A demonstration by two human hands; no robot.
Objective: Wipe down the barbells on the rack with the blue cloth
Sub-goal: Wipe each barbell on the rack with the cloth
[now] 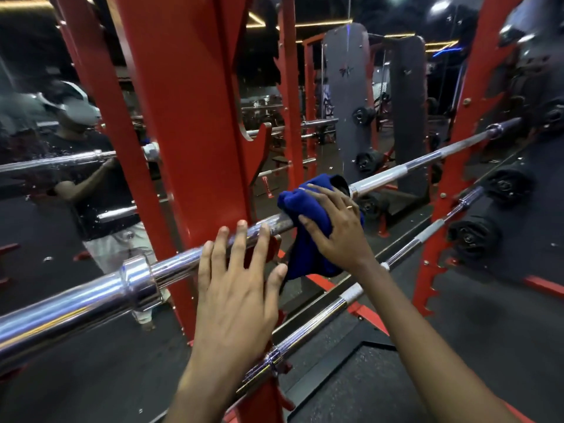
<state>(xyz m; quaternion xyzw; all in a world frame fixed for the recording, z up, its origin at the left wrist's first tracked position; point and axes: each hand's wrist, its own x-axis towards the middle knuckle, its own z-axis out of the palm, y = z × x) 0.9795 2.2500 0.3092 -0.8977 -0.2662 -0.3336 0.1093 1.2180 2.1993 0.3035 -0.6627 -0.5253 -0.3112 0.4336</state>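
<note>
**A:** Note the top barbell (189,257). Lies across the red rack (189,117), seated in its hooks. Long axis runs from near-left, where the fat chrome sleeve and collar (137,282) are, up and away to far-right, where the other end meets the second upright (476,117).

**B:** Hands?

**A:** Right hand (332,227) has the blue cloth (308,239) wrapped over the shaft, just right of the near upright, fingers curled round cloth and bar together. Left hand (241,285) rests on the bar just left of it, fingers straight and spread, not gripping.

**B:** Risks, as you see it?

**A:** My guess: the bar rolls. A round shaft in open hooks, a flat palm steadying it; a hard push along it could turn or slide it, and then the cloth skates without cleaning. Also a loose tail of cloth hangs below, near the hook bracket. It could snag there on a leftward pass.

**B:** Anything else?

**A:** Lower barbell (366,288) sits parallel beneath, same slant, untouched. Mirror behind the rack shows the person reflected. A wide swing of the elbow might knock the lower bar. That's judgement, not observation.
</note>
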